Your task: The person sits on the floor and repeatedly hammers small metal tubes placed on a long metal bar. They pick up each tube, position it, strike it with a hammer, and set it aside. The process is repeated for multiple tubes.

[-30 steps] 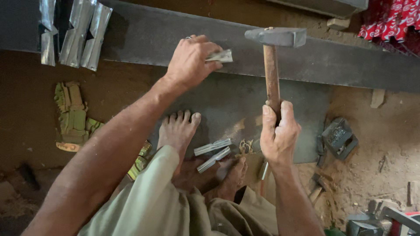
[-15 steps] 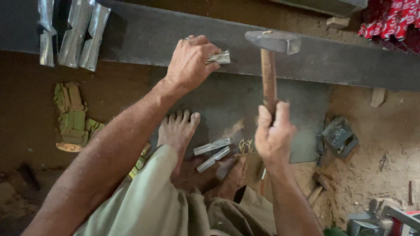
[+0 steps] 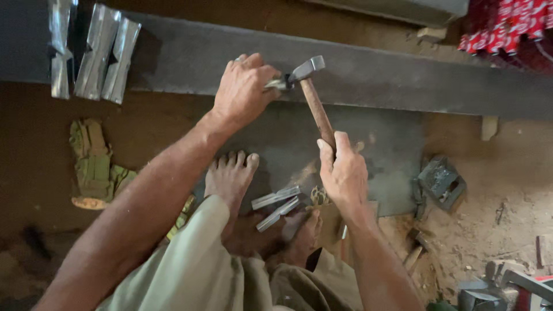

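The left hand [image 3: 245, 92] pinches a small metal piece [image 3: 275, 84] flat on the long grey beam [image 3: 403, 75], while the right hand [image 3: 344, 173], wrapped tight round the hammer [image 3: 311, 95], seems to be hitting it, so aim matters.

Green gloves [image 3: 92, 164]; red cloth [image 3: 507, 23]; folded metal strips [image 3: 92, 52]

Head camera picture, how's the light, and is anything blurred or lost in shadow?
Head view: soft, dim, warm light with no harsh glare; the hammer head is slightly smeared by motion where it meets the small metal piece held by the left hand; the right hand looks fairly sharp; the shiny metal strips catch pale reflections; the lower left floor sinks into dark shadow.
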